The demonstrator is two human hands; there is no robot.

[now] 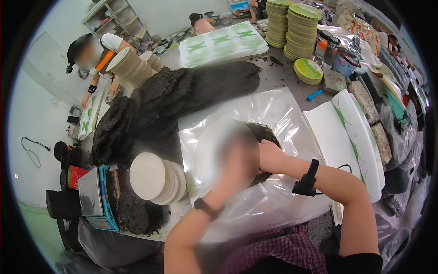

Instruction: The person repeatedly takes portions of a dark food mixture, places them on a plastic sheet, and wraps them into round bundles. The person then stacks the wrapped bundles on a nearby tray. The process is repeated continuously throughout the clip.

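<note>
Before me lies a clear plastic sheet (287, 113) with a flat, round dark mass (261, 132) on it. A blurred pale disc (208, 147) covers the mass's left part. My left hand (234, 159) is over this disc; blur hides its fingers. With its fingers curled inward, my right hand (272, 156) rests at the right side of the dark mass, and its fingertips are partly hidden. A stack of round off-white discs (150, 176) leans to the left of the sheet. Behind the sheet spreads a large heap of dark crumbly material (164, 92).
Printed sheets (345, 126) lie at right, near a blue clip (314, 95) and a stack of round yellow-green labels (308, 72). Taller label stacks (301, 30) stand behind. A scale (94, 195) is at left. Across the table a person (102, 54) handles printed sheets.
</note>
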